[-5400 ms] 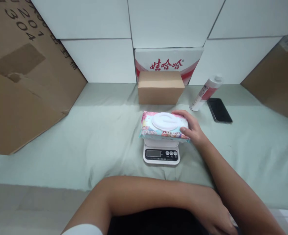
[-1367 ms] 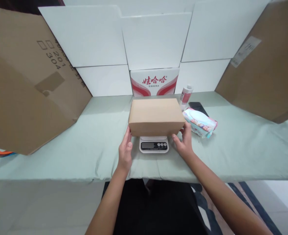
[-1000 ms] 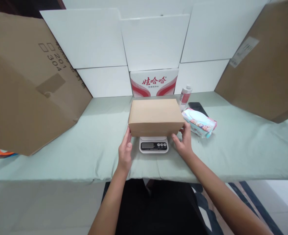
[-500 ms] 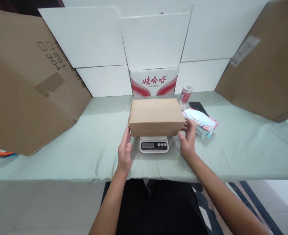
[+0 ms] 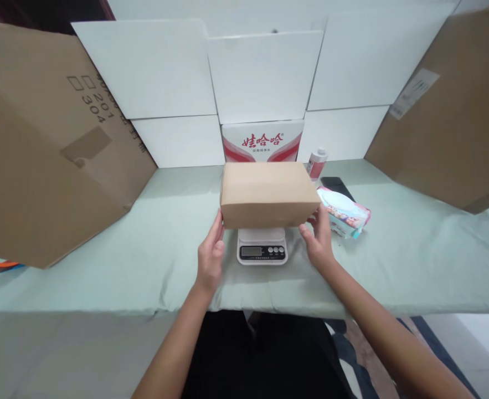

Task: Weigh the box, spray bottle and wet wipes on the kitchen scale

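Note:
A plain brown cardboard box is held level between my two hands, over a white kitchen scale. The scale's display and buttons face me, while the box covers most of its platform. Against the box's left front corner press the fingers of my left hand. My right hand grips the right front corner, thumb in front and some fingertips hidden behind or under it. Any gap between the box's underside and the scale is hard to judge from this angle, though the box looks raised.
Right of the box lie a wipes packet and a dark phone-like object, with a pink-labelled bottle behind. White panels and a red-and-white carton stand at the back. Large cardboard sheets flank the green cloth.
The box has risen slightly off the scale in my hands, showing more of the scale's platform. The whole view has shifted a little.

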`<state>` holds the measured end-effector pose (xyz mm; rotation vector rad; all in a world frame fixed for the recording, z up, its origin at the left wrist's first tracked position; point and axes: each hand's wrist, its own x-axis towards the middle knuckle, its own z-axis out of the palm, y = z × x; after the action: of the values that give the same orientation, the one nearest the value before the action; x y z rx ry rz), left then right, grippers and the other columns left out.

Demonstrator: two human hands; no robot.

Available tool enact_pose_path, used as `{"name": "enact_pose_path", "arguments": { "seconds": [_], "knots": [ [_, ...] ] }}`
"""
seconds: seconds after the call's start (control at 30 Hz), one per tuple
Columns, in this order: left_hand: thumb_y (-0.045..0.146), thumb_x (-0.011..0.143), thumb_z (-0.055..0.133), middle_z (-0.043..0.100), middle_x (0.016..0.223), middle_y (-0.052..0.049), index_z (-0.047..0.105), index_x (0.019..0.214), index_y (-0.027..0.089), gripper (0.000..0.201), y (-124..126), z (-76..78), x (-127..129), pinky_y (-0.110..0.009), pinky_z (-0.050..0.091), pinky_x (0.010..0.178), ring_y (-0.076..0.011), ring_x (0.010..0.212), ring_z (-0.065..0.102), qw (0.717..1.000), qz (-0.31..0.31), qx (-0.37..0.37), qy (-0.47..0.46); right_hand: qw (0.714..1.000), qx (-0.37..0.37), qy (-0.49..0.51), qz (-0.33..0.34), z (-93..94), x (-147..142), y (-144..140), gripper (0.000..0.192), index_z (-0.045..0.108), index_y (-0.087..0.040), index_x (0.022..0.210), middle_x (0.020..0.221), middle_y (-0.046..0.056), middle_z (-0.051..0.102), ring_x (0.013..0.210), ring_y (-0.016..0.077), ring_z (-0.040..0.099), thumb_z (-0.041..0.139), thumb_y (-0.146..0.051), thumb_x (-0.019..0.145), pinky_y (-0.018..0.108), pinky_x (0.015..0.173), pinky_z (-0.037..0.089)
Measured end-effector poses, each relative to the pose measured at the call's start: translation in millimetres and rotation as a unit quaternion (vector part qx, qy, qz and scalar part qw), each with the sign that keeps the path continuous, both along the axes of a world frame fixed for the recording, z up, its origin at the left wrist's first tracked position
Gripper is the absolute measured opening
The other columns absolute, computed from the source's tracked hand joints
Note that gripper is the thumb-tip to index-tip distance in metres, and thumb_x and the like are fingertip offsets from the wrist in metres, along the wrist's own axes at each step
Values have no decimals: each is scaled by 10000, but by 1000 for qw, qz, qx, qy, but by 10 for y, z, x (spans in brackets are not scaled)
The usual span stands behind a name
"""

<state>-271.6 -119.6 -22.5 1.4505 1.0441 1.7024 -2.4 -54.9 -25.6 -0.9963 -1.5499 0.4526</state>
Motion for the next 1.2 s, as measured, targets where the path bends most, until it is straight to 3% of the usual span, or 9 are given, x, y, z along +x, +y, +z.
{"name": "enact_pose_path", "arguments": {
  "seconds": [0.17, 0.27, 0.4, 0.57, 0.67, 0.77, 0.83, 0.93, 1.2],
  "knots": [
    [622, 980, 583, 520, 1645, -94, 570, 1537, 253, 668, 699, 244, -93, -486, 403, 1308, -322, 1583, 418, 999, 22, 33, -15, 998, -9, 53, 35, 370, -171, 488, 695, 402, -330, 1585, 1577, 121, 482, 1344, 320, 559, 590, -577, 963, 521, 1109, 522],
    [647, 945, 610, 534, 1630, -123, 590, 1502, 219, 704, 1300, 130, -129, -486, 402, 1303, -318, 1578, 432, 999, 28, 7, -42, 996, -31, 85, 21, 327, -351, 961, 682, 438, -307, 1556, 1551, 119, 527, 1369, 313, 549, 571, -559, 936, 548, 1185, 463],
    [652, 915, 616, 569, 1595, -146, 618, 1445, 195, 700, 1814, -162, -178, -498, 412, 1288, -313, 1530, 502, 997, 51, -40, -52, 990, -70, 121, 4, 14, -509, 1402, 665, 508, -269, 1481, 1468, 127, 589, 1374, 308, 543, 565, -551, 881, 564, 1212, 427],
    [606, 952, 557, 645, 1511, -122, 659, 1363, 213, 578, 1843, -352, -226, -464, 471, 1235, -286, 1465, 569, 993, 84, -83, -21, 988, -72, 130, -40, -268, -464, 1452, 544, 591, -236, 1318, 1290, 123, 640, 1210, 285, 605, 580, -533, 863, 512, 1109, 499],
    [509, 973, 551, 687, 1442, -118, 678, 1324, 212, 477, 1744, -321, -193, -437, 502, 1195, -270, 1393, 620, 988, 123, -90, 17, 987, -65, 127, -79, -288, -411, 1378, 430, 591, -233, 1207, 1049, 65, 638, 978, 240, 624, 595, -509, 878, 441, 958, 548],
    [444, 964, 559, 719, 1337, -135, 735, 1212, 188, 397, 1674, -252, -142, -419, 529, 1142, -271, 1291, 661, 978, 181, -71, 74, 988, -69, 131, -53, -284, -410, 1325, 405, 563, -241, 1217, 961, 26, 612, 882, 212, 619, 599, -478, 891, 385, 869, 546],
    [443, 966, 542, 722, 1277, -144, 763, 1153, 171, 398, 1668, -219, -123, -424, 532, 1125, -276, 1238, 673, 972, 200, -53, 114, 987, -76, 138, -42, -295, -428, 1317, 437, 551, -241, 1256, 988, 26, 619, 875, 205, 624, 606, -471, 889, 381, 868, 545],
    [476, 978, 511, 729, 1254, -160, 763, 1199, 142, 472, 1729, -220, -122, -458, 514, 1145, -290, 1210, 687, 974, 170, -61, 134, 985, -90, 142, -33, -325, -448, 1352, 461, 569, -241, 1277, 1042, 43, 638, 903, 208, 634, 609, -486, 888, 383, 872, 549],
    [524, 990, 535, 640, 1518, -158, 698, 1378, 160, 556, 1875, -328, -160, -495, 359, 1307, -301, 1475, 560, 980, 79, -129, 127, 977, -153, 146, 28, -374, -443, 1491, 745, 517, -230, 1469, 1537, 176, 557, 1096, 269, 665, 616, -660, 869, 395, 824, 577]
  ]
}}
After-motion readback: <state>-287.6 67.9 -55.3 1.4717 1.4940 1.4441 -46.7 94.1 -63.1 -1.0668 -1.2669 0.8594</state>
